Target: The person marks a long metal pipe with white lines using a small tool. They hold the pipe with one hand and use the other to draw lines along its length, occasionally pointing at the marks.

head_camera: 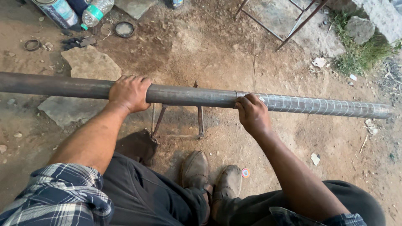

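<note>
Bare dirt floor (217,46) fills the frame. Flat stone slabs (90,62) lie at left. A metal frame (289,21) stands at top right, beside grass (364,52) and rocks (359,28).

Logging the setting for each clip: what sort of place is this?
Probably an outdoor, dirt-floor metalworking yard. Both hands, left hand and right hand, grip a long steel pipe resting on a small metal stand. Bare earth, flat stones and metal rings lie around.

A single head-worn camera looks steeply down, close over a steel pipe (201,96) across dirt ground (217,46).
</note>
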